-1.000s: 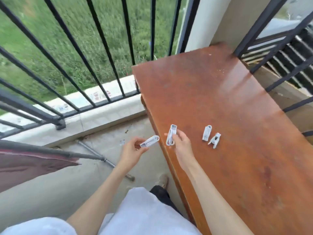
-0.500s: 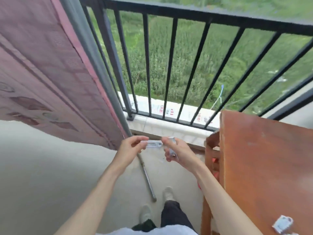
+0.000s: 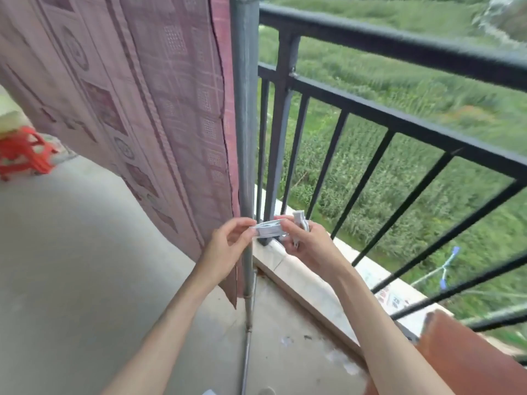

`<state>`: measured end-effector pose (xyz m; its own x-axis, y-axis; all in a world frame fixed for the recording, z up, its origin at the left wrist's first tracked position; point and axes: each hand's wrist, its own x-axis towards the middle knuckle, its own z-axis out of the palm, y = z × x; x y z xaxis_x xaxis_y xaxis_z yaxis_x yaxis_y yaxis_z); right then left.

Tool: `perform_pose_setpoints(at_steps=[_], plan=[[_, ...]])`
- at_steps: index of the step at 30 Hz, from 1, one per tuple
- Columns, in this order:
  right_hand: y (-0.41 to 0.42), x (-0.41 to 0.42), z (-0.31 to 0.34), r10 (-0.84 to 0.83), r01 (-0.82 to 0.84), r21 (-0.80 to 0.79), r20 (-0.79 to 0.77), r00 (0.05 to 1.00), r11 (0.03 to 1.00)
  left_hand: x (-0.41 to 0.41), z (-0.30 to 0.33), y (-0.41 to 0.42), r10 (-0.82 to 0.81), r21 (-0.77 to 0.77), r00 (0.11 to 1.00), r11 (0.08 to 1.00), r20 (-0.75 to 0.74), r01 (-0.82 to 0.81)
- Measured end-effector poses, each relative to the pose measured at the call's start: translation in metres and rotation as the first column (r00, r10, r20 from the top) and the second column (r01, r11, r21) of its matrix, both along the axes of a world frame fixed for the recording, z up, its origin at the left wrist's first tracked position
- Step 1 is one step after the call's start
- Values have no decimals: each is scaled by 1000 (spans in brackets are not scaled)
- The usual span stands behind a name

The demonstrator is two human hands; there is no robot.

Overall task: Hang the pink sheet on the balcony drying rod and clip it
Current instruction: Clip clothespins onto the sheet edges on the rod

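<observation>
Pink sheet (image 3: 148,115) hangs draped over the grey drying rod (image 3: 244,109), which runs from the top of the view down toward the hands; the patterned cloth falls on the left side of the rod, and its lower corner reaches down near the balcony floor (image 3: 71,266). Just in front of the rod, the left hand (image 3: 228,246) pinches one end of a white clip (image 3: 268,228) between thumb and forefinger. The right hand (image 3: 310,246) pinches the other end of that clip with its fingertips, and its remaining fingers are curled round a second white clip (image 3: 301,223) that stands up out of the fist. Behind the hands runs the black railing (image 3: 399,126), with green field beyond it. A red stool (image 3: 22,152) stands far left, and a corner of the brown bench (image 3: 470,352) shows at lower right.
</observation>
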<state>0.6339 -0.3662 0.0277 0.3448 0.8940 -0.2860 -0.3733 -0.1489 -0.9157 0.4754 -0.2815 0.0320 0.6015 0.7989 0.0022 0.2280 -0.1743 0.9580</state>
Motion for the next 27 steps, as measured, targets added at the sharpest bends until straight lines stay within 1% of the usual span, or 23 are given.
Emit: perform_pose_setpoints(at_steps=[1, 2, 5, 8, 10, 12, 14, 16, 17, 19, 20, 22, 23, 24, 27], plan=[[7, 3, 6, -11, 12, 16, -44, 999, 1000, 1, 4, 1, 32, 50, 999, 998, 13, -33], [13, 7, 11, -37, 38, 11, -54, 998, 999, 2, 8, 2, 83, 95, 996, 992, 38, -86], [31, 23, 27, -140, 142, -37, 58, 989, 989, 8, 21, 9, 266, 214, 953, 932, 148, -294], [48, 36, 47, -161, 161, 5, 111, 981, 987, 15, 38, 18, 353, 290, 904, 863, 243, -415], [59, 42, 58, -113, 111, 23, 173, 978, 994, 19, 47, 23, 381, 331, 881, 824, 279, -461], [68, 46, 67, -26, 24, 12, 276, 961, 1000, 24, 51, 27, 393, 371, 879, 800, 269, -471], [74, 48, 79, 78, -89, 16, 330, 941, 996, 27, 55, 31, 416, 410, 876, 774, 244, -482], [78, 48, 89, 188, -212, 21, 380, 906, 977, 30, 56, 36, 447, 453, 866, 739, 224, -499], [81, 49, 92, 241, -271, 11, 429, 871, 962, 32, 56, 39, 458, 466, 864, 730, 209, -500], [87, 49, 96, 325, -365, -30, 526, 786, 931, 36, 56, 43, 464, 462, 868, 740, 175, -488], [90, 49, 97, 356, -395, -49, 544, 760, 917, 37, 57, 45, 464, 459, 872, 747, 158, -481], [96, 50, 98, 404, -429, -79, 522, 751, 900, 39, 57, 48, 467, 461, 874, 751, 136, -473], [99, 52, 99, 421, -441, -86, 504, 754, 893, 39, 57, 50, 461, 433, 876, 767, 138, -472], [101, 53, 99, 433, -450, -92, 494, 754, 888, 40, 58, 51, 452, 369, 880, 800, 147, -472], [109, 58, 95, 470, -483, -111, 490, 734, 869, 43, 58, 55, 408, 87, 891, 898, 202, -431]])
